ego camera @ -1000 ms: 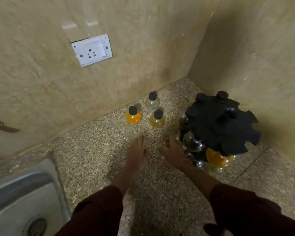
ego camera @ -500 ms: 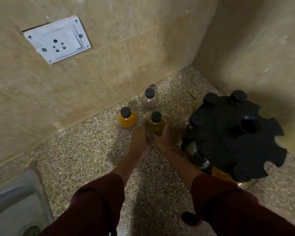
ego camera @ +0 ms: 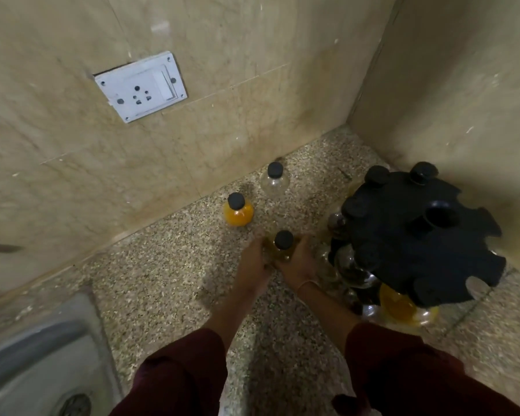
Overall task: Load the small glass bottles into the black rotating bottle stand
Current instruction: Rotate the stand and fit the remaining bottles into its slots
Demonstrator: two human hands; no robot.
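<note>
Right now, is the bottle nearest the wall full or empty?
It looks empty: the clear bottle is see-through with no colour inside, unlike the orange-filled bottle nearby.

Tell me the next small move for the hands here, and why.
Probably raise the amber bottle and carry it right toward an open notch of the black stand. The left hand and right hand grip its sides, and the stand's rim shows empty notches.
</note>
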